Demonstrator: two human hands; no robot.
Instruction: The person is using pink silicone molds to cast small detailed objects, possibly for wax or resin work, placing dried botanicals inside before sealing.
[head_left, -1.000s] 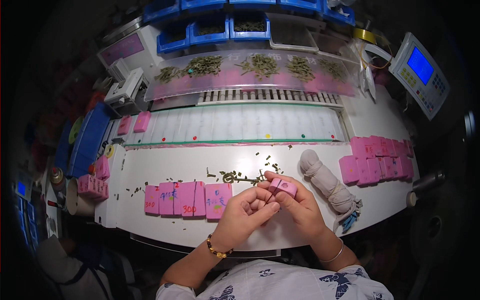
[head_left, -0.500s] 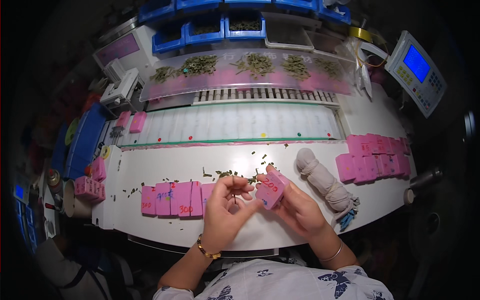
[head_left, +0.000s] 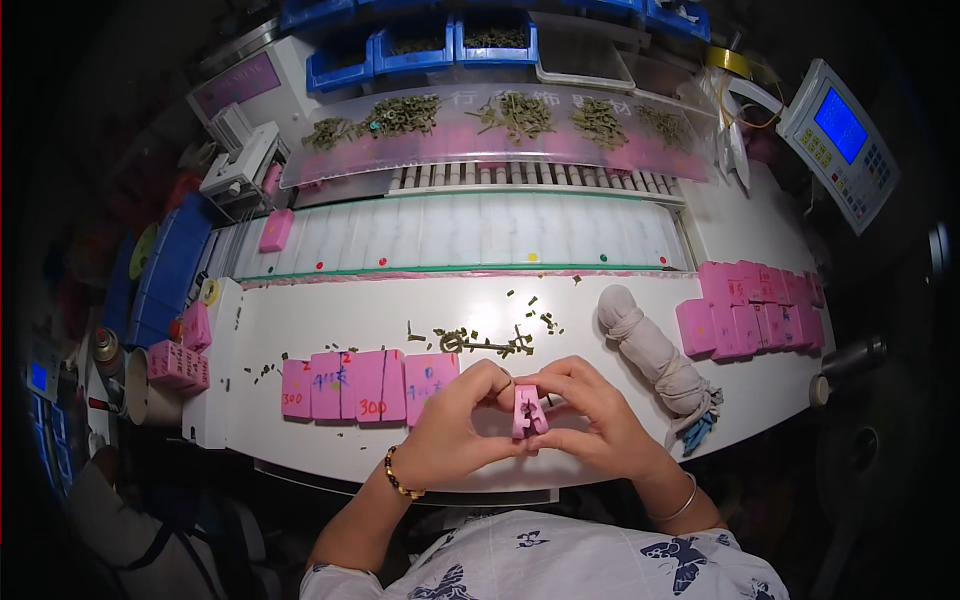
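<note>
- The left hand point(head_left: 455, 425) and the right hand point(head_left: 590, 420) meet over the near edge of the white bench point(head_left: 620, 460), both with fingers pinched on one small pink packet point(head_left: 526, 410) held upright between them.
- Just left of the hands, a row of pink packets point(head_left: 365, 385) lies flat on the bench (some bear handwriting).
- Small dark pieces point(head_left: 490, 345) are scattered just beyond the hands.
- A knotted white cloth bundle point(head_left: 650, 345) lies to the right, near a second stack of pink packets point(head_left: 750, 310).
</note>
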